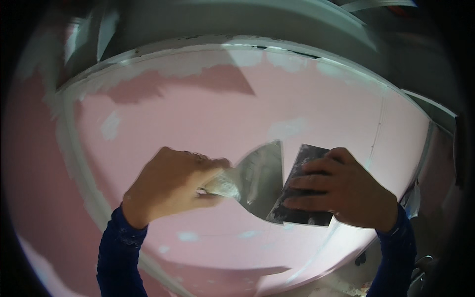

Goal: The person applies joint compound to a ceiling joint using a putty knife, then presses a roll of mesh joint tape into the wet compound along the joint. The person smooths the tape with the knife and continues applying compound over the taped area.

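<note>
My left hand [173, 185] is closed round the pale, compound-smeared handle of a wide putty knife [262, 173]. Its flared metal blade points right and carries a streak of filler. A dark rectangular plate [307, 218], like a flat scraper blade, is in my right hand [346, 188], with the fingers spread across its face and smears of white along its lower edge. The plate's lower left corner overlaps or meets the knife blade; whether they touch, I cannot tell. Behind both tools stands a pink wallboard [198, 119] with whitish filler patches.
A filled corner seam [74, 138] runs down the left side of the wall. Along the top, a pale edge [232, 42] meets a dark grey overhead surface [237, 20]. At the lower right lies cluttered floor [341, 287], with a cable-like loop [423, 260] near the rim.
</note>
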Demonstrator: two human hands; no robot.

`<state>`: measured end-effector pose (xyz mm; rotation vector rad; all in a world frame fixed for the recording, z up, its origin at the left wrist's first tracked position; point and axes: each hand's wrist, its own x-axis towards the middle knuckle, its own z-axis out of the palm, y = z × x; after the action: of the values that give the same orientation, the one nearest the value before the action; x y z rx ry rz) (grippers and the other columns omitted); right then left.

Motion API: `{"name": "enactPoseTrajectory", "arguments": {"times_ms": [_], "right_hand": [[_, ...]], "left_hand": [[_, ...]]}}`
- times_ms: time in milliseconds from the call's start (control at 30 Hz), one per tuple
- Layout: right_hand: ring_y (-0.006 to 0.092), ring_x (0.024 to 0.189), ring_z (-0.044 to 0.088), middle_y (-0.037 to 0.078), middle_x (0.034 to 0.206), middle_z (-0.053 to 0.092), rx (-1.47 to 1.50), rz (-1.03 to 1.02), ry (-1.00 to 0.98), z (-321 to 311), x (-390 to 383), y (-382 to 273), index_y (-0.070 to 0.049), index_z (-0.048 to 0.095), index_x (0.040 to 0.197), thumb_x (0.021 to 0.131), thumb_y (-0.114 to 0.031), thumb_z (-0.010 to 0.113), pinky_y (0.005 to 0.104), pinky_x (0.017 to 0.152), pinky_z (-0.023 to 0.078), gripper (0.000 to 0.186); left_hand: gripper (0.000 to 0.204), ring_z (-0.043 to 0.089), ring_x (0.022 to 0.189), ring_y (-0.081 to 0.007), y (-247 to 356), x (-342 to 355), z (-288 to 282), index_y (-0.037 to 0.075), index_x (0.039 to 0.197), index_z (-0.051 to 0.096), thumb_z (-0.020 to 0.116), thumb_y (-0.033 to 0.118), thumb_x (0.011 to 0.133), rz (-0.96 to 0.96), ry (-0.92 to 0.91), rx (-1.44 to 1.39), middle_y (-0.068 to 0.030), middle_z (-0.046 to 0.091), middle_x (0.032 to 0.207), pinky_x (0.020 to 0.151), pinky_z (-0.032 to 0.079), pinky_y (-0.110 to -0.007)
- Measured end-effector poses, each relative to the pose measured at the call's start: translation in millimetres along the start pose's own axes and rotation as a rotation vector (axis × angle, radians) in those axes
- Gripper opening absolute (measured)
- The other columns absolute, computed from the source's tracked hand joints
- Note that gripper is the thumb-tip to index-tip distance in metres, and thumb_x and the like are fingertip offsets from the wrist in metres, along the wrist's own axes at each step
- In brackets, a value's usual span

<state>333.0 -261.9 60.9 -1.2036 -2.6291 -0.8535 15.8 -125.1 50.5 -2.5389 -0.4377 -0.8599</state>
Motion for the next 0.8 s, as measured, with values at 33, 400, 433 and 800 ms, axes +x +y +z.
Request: {"name": "enactPoseTrajectory", "arguments": {"times_ms": [33,400,433,800], "right_hand": [[0.0239,0.123,0.061,0.001,0.127,0.070,0.109,0.057,0.012,-6,-6,11,-0.025,0.072,0.127,0.089,-0.008,0.069,0.0405,0.107,0.043,0.042],[0.0311,0.104,0.062,0.019,0.119,0.066,-0.043,0.288,0.673,-12,9,88,-0.003,0.062,0.136,0.094,0.003,0.056,0.0407,0.095,0.051,0.042],[0.0318,0.113,0.058,0.019,0.128,0.062,-0.172,0.321,0.664,-5,23,88,-0.006,0.059,0.141,0.093,0.004,0.057,0.0447,0.100,0.049,0.049],[0.0369,0.133,0.047,0.016,0.147,0.047,-0.667,0.491,0.790,64,100,134,-0.014,0.044,0.156,0.085,-0.006,0.071,0.0545,0.111,0.042,0.077]], "left_hand": [[0.049,0.068,0.064,-0.0254,-8,-4,-1,0.009,0.117,0.073,0.087,0.023,0.072,-0.045,0.046,-0.042,-0.0077,0.072,0.078,0.060,0.053,-0.035],[0.051,0.063,0.060,-0.0254,-70,-30,58,0.005,0.112,0.076,0.090,0.027,0.067,-0.047,0.281,-0.017,-0.0093,0.068,0.071,0.061,0.051,-0.038],[0.050,0.062,0.059,-0.0234,-72,-30,60,0.007,0.111,0.077,0.089,0.028,0.067,-0.047,0.291,-0.036,-0.0062,0.064,0.067,0.060,0.050,-0.038],[0.053,0.056,0.057,-0.0268,-75,-39,64,0.005,0.106,0.077,0.085,0.022,0.057,-0.072,0.241,-0.007,-0.0096,0.059,0.067,0.056,0.046,-0.038]]}}
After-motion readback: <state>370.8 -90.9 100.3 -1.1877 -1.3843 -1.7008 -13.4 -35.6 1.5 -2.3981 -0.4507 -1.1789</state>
